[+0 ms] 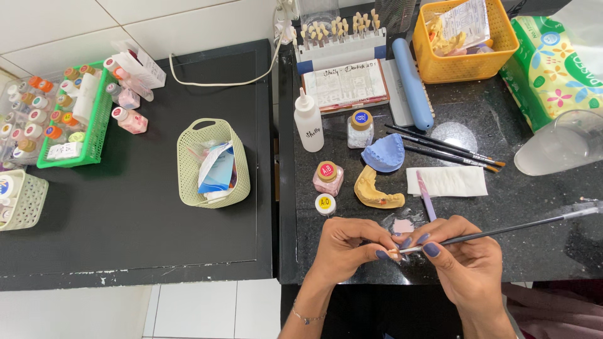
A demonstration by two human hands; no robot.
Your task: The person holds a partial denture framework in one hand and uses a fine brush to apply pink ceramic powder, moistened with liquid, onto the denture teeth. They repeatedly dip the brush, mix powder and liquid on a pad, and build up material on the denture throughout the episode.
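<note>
A: What are the hands on?

B: The left hand [344, 246] pinches a tiny tooth-coloured piece [393, 253] between thumb and fingertips, closed tight on it near the front edge of the black stone counter [540, 213]. The right hand [461, 251] is curled shut round a thin dark brush [502, 231], its tip touching the piece.

A: Packages and labels?

B: Just ahead of the hands: a small white pot [325, 204] with a yellow label, a pink jar [328, 178] with a red-labelled lid, a clear jar [360, 129] with a blue label, and a white squeeze bottle [308, 122]. A yellow jaw cast [375, 191] and a blue impression tray [384, 153] lie beside them. Farther back stand a labelled flat box [347, 85], an orange basket [468, 41] with packets, and a green flowered pack [553, 66] at the right.

A: And room to move?

B: The black table [125, 213] on the left has bare surface between a pale green basket [213, 163] and its front edge. A green tray of small bottles [66, 116] sits at its far left. A narrow gap parts table and counter.
</note>
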